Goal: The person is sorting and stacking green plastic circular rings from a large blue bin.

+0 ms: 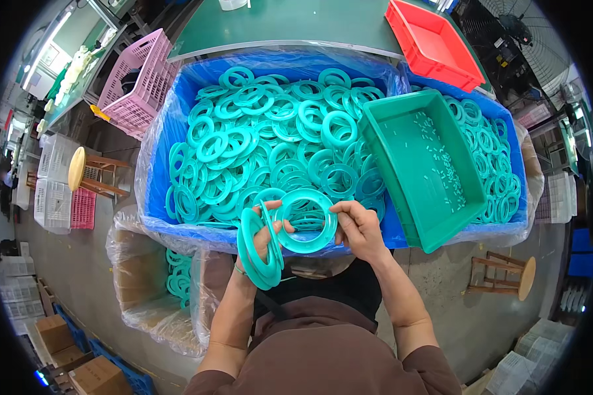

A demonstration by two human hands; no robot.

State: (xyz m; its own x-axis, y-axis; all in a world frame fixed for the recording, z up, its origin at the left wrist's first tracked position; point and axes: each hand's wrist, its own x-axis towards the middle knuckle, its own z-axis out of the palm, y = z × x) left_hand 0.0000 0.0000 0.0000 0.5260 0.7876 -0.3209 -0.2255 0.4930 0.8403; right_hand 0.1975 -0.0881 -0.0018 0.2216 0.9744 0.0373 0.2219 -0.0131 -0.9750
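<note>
My left hand (264,238) is closed around several teal plastic rings (252,253), which hang over it like a loose stack. Its fingertips also touch the left rim of one more teal ring (306,249), held face-up in front of me. On that ring's right rim, the thumb and fingers of my right hand (362,232) pinch the edge. Both hands are over the near edge of a large blue bin (153,197) lined with clear plastic. A heap of similar teal rings (339,130) fills the bin.
A green tray (412,178) with small pale pieces lies tilted across the bin; more rings are to its right. Beyond it are a green table (296,23) and red crate (435,46). A plastic-lined carton (135,263), pink basket (135,85) and wooden stools (78,168) stand around.
</note>
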